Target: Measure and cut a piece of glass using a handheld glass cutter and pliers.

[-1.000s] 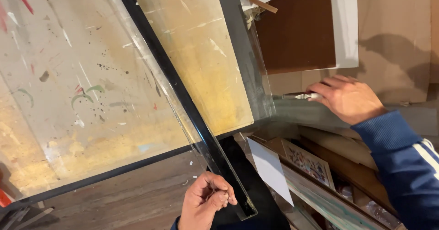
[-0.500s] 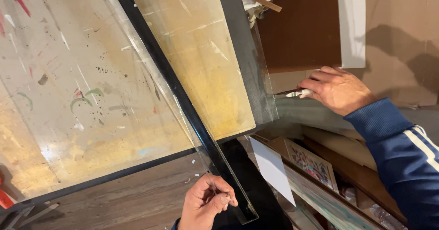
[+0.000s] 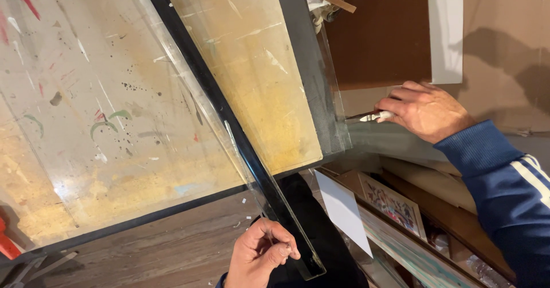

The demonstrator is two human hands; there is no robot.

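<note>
Looking from the left: paint-spattered worktop (image 3: 86,122), red and green smears, black specks, yellowed patches. A clear glass sheet (image 3: 114,150) lies flat over it, far corner out of frame. A black straightedge bar (image 3: 229,127) runs diagonally from top centre down toward the bottom, lying on the glass. Right of the bar, a second pane (image 3: 269,76) covers a yellow-stained board, with a dark grey strip along its right edge.

Bottom centre: left hand (image 3: 260,256), fingers curled together, thumb and forefinger pinched at the lower end of a narrow glass strip (image 3: 281,219) that sits just beside the black bar. Whether it grips the strip or something small against it, cannot tell. Bare wood tabletop (image 3: 172,248) under that hand.

Right of that, a white card (image 3: 344,210) stands tilted among framed pictures (image 3: 392,205) stacked below the table edge.

Upper right: right hand (image 3: 427,110), blue sleeve with white stripes, fingers closed around a small white-handled cutter (image 3: 372,117), its tip touching the right edge of the second pane. Behind it, a brown board (image 3: 384,42) and a white strip (image 3: 446,24) against a tan wall.
</note>
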